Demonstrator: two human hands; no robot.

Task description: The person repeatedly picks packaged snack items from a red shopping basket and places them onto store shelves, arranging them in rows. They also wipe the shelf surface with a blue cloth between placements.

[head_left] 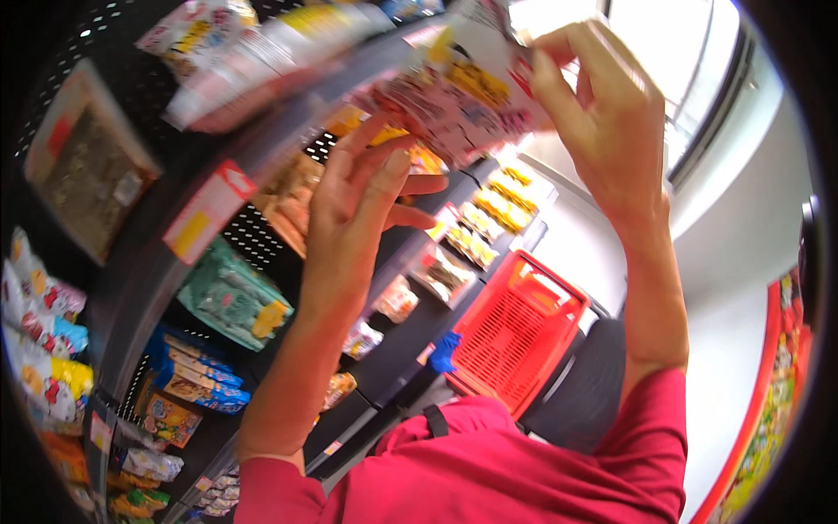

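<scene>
My right hand pinches the upper right edge of a pink and white snack bag between thumb and fingers, up at a shelf. Below and left of the bag is my left hand, fingers spread, its fingertips close to the bag's lower left side; whether they touch it is unclear. A blurred pink and white packet lies on the upper shelf, left of the bag. Near it is another snack bag with a yellow patch. A flat clear pack with dark contents rests at the far left.
Dark shelves with price tags run down the left. They hold a green bag, blue packets and rows of yellow packets. An empty red basket stands below, beside a dark seat-like surface. Windows are at upper right.
</scene>
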